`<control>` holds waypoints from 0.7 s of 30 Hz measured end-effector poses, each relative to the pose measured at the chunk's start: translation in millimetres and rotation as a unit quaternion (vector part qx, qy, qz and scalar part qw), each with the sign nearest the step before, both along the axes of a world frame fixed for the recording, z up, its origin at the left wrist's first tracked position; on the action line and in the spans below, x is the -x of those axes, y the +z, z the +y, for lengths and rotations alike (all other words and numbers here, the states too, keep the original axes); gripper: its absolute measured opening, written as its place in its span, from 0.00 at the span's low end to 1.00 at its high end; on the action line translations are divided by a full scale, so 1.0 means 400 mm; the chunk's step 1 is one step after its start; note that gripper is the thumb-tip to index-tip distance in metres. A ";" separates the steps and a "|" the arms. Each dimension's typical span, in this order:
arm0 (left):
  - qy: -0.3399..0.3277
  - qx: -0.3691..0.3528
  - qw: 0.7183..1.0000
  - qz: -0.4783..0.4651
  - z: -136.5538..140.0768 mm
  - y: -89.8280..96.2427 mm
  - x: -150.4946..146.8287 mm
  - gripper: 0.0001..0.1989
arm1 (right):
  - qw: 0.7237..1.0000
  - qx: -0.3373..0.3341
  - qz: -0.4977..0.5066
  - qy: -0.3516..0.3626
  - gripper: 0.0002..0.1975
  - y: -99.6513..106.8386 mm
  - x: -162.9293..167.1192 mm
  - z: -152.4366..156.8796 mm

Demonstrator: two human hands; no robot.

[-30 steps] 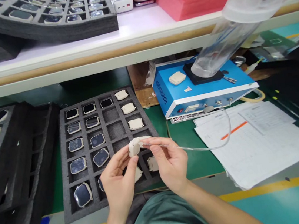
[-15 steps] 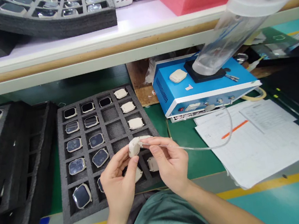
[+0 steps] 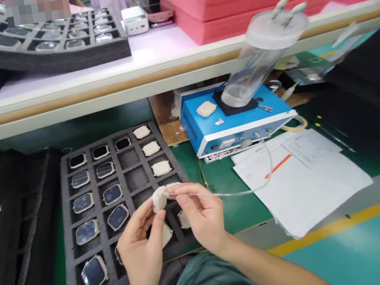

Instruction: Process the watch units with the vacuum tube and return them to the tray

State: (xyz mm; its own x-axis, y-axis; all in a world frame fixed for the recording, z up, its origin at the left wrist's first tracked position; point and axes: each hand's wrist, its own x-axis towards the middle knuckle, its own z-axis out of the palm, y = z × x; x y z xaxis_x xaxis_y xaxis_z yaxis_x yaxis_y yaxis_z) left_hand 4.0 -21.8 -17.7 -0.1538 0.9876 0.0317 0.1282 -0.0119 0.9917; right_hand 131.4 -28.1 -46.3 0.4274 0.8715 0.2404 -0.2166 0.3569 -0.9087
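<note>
Over the grey foam tray [image 3: 134, 178], your left fingers [image 3: 158, 223] pinch a rounded cream watch [image 3: 159, 200], likely steadying it for the thin clear tube [image 3: 233, 194] your right fingers [image 3: 185, 204] hold.

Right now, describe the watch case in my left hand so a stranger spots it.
On the table, left of the blue box, sits a grey foam tray. Above it, the left hand pinches a cream watch case. Unlike the cream cases lying in the tray, it's held up, with the right hand holding a clear tube at its side.
</note>
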 end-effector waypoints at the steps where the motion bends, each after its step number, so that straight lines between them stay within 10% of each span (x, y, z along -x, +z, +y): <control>1: 0.004 -0.003 1.000 0.001 0.001 -0.001 0.000 0.15 | 1.000 -0.003 0.003 0.003 0.06 0.001 0.000 0.003; 21: 0.020 -0.020 1.000 -0.004 0.016 0.000 -0.002 0.18 | 0.999 -0.031 0.039 0.004 0.06 0.004 0.007 0.020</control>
